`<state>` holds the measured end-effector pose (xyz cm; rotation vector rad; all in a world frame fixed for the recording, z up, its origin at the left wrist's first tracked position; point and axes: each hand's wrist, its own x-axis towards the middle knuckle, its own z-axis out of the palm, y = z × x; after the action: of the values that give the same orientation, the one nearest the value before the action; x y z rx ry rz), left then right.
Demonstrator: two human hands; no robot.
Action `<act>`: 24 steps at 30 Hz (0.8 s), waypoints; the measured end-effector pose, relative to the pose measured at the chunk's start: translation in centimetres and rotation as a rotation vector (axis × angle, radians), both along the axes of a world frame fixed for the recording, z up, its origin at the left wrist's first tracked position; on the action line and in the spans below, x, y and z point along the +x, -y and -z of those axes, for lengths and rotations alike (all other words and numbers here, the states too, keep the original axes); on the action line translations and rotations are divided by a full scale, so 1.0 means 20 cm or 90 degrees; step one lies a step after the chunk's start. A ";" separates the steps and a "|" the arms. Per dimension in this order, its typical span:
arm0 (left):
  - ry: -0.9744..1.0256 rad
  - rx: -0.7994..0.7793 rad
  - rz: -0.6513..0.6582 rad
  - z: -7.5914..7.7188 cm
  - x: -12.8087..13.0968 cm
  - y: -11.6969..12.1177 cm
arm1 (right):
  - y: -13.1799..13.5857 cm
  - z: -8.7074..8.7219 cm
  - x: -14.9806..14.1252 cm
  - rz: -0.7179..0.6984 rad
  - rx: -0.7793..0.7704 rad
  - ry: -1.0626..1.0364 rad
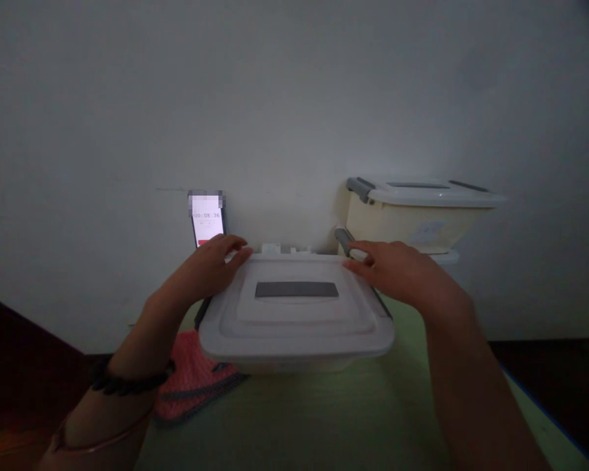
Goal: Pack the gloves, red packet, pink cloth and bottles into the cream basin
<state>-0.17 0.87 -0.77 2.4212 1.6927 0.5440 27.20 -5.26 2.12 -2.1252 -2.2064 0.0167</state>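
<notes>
A storage box with a white lid (294,311) and a grey strip handle (297,289) sits in front of me. The lid lies on top, and a little of the pale box body (294,365) shows under its front rim. My left hand (220,258) is at the far left corner of the lid, fingers curled with the thumb near the back rim. At the far right corner, my right hand (380,265) has its thumb and fingers bent around the lid's edge. Both hands hide parts of the side latches. What is inside the box cannot be seen.
Another lidded box (407,222) with grey latches stands at the back right, stacked on a second one. A phone (207,219) showing a timer leans against the wall (285,118). A pink knitted cloth (191,373) lies left on the green tabletop (299,418). Small white items sit behind the lid.
</notes>
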 end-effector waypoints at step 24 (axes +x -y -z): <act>-0.098 -0.217 0.175 -0.05 -0.07 0.10 | -0.12 0.18 -0.09 -0.282 -0.085 -0.117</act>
<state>-1.59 -1.06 0.23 2.4286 1.3339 0.0282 25.47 -2.86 -1.50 -1.5664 -2.5639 0.3776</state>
